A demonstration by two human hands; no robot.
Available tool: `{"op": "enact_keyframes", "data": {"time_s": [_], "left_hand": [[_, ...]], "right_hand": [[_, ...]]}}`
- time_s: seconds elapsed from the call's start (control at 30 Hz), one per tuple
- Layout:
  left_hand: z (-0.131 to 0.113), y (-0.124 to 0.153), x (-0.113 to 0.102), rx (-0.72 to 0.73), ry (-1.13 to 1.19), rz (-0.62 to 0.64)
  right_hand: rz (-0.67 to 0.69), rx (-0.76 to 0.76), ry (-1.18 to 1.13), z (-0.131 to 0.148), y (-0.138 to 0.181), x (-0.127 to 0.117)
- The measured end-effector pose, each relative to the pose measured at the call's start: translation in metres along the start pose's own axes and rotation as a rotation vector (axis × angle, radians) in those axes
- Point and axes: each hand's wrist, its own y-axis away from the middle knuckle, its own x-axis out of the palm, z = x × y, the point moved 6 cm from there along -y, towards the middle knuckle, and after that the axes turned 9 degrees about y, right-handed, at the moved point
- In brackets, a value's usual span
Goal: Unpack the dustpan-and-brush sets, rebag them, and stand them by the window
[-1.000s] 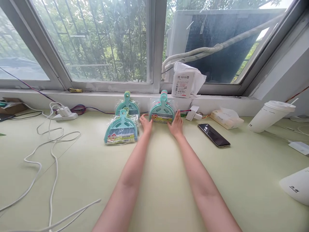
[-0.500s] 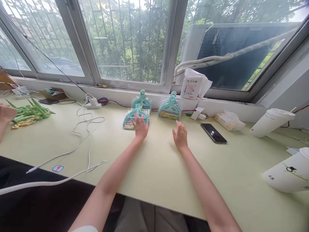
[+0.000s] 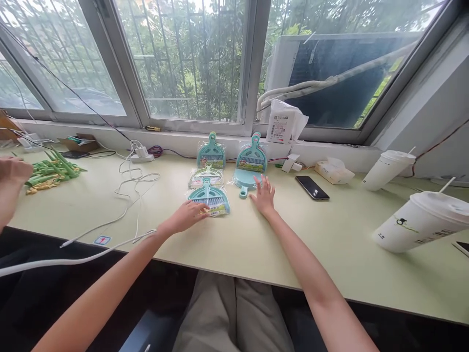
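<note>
Several teal mini brush-and-dustpan sets in clear wrap lie on the pale green table [image 3: 278,244]. My left hand [image 3: 186,216] rests on the nearest brush set [image 3: 210,198], fingers curled over its left edge. Behind it lies another wrapped set [image 3: 206,176]. My right hand [image 3: 263,196] is open with fingers spread, touching a flat teal dustpan [image 3: 245,180]. Two more sets, one on the left [image 3: 211,152] and one on the right [image 3: 252,156], stand leaning against the window sill.
A black phone [image 3: 312,187] lies right of my right hand. Two white lidded cups, one far [image 3: 387,169] and one near [image 3: 421,223], lie at the right. White cables [image 3: 128,195] and a power strip [image 3: 141,157] sit left. Another person's hand [image 3: 10,181] and green sticks [image 3: 51,168] are far left.
My left hand pulled one brush set toward the table's near edge. My right hand moved forward onto a teal dustpan, which now lies flat. The camera shifted back and right.
</note>
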Motion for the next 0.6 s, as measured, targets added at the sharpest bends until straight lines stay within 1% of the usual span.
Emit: {"op": "enact_keyframes", "data": {"time_s": [0.07,0.13,0.17,0.23,0.3,0.37,0.4,0.47,0.53,0.6], "left_hand": [[0.009,-0.004,-0.009,-0.039,-0.035,-0.038],[0.021,-0.01,-0.017,-0.065,-0.091,-0.117],[0.027,-0.014,-0.02,-0.075,-0.117,-0.156],[0.04,-0.024,-0.025,-0.108,-0.148,-0.205],[0.053,-0.037,-0.03,-0.154,-0.137,-0.205],[0.068,-0.051,-0.038,-0.188,-0.064,-0.205],[0.077,-0.057,-0.044,-0.197,-0.01,-0.231],[0.099,-0.065,-0.057,-0.241,0.048,-0.346],[0.123,-0.065,-0.064,-0.338,-0.02,-0.451],[0.142,-0.062,-0.062,-0.418,-0.186,-0.49]], "right_hand": [[0.065,-0.139,0.073,0.006,-0.017,0.009],[0.159,-0.278,0.124,0.012,-0.03,0.019],[0.183,-0.338,0.15,0.014,-0.034,0.023],[0.169,-0.473,0.208,0.017,-0.041,0.025],[0.134,-0.628,0.254,0.019,-0.043,0.025],[0.114,-0.746,0.277,0.02,-0.041,0.023],[0.105,-0.78,0.282,0.02,-0.04,0.022],[0.086,-0.839,0.289,0.021,-0.038,0.02],[0.099,-0.939,0.29,0.026,-0.034,0.018],[0.139,-1.04,0.29,0.031,-0.032,0.017]]}}
